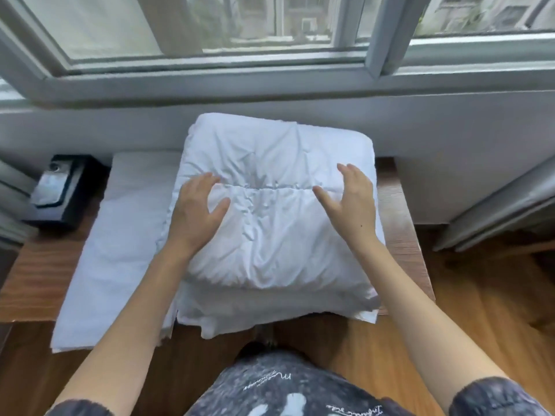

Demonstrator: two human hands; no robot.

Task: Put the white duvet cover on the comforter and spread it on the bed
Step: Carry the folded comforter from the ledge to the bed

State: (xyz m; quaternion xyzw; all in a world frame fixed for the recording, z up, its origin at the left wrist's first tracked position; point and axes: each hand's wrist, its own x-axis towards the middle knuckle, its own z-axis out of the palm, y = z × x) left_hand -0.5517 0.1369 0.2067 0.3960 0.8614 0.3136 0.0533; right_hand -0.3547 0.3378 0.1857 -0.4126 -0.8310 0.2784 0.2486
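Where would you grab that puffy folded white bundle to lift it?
Probably from both sides at once. The folded comforter is bulky and soft, stacked on a flatter folded white cloth. The left hand and right hand already sit open near its side edges; sliding fingers under those edges should keep the folds together.

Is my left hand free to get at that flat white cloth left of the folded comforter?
Probably yes. The left hand rests open on the folded comforter, and the flat white cloth lies uncovered right beside it.

White comforter [276,211] and white sheet [120,235] on brown wood-grain bench [39,280]
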